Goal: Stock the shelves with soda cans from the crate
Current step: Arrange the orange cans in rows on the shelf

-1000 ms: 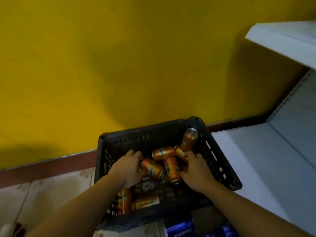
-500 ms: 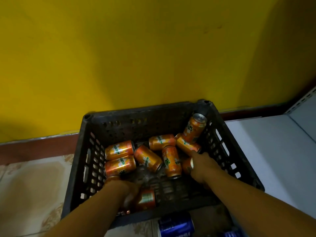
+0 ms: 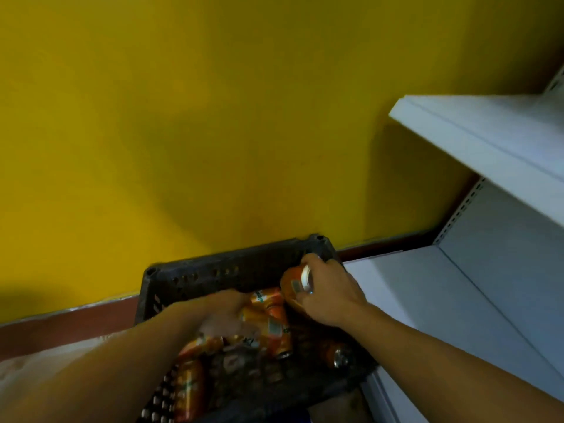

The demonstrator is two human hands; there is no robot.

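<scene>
A yellow painted wall (image 3: 183,117) fills the upper and left parts of the frame, with a reddish-brown skirting strip (image 3: 61,325) along its foot and a pale tiled floor (image 3: 36,367) at the lower left. Two white metal shelves stand at the right: the upper white shelf board (image 3: 488,141) juts in from the upper right, and the lower white shelf board (image 3: 457,315) lies at the right, just beside the crate.

The black slotted plastic crate (image 3: 213,270) sits in the lower centre, against the skirting. Several loose orange soda cans (image 3: 274,328) lie on their sides inside it, some touching one another, with one more orange can (image 3: 189,389) near the crate's lower left wall.

The person's right hand (image 3: 329,294) is at the crate's upper right corner, its fingers curled round the end of an orange soda can with a silver top (image 3: 290,285), which is tilted and raised above the others. The left hand (image 3: 222,312) reaches down onto the cans in the middle of the crate; it is blurred, so one cannot tell whether its fingers are apart or closed on anything.
</scene>
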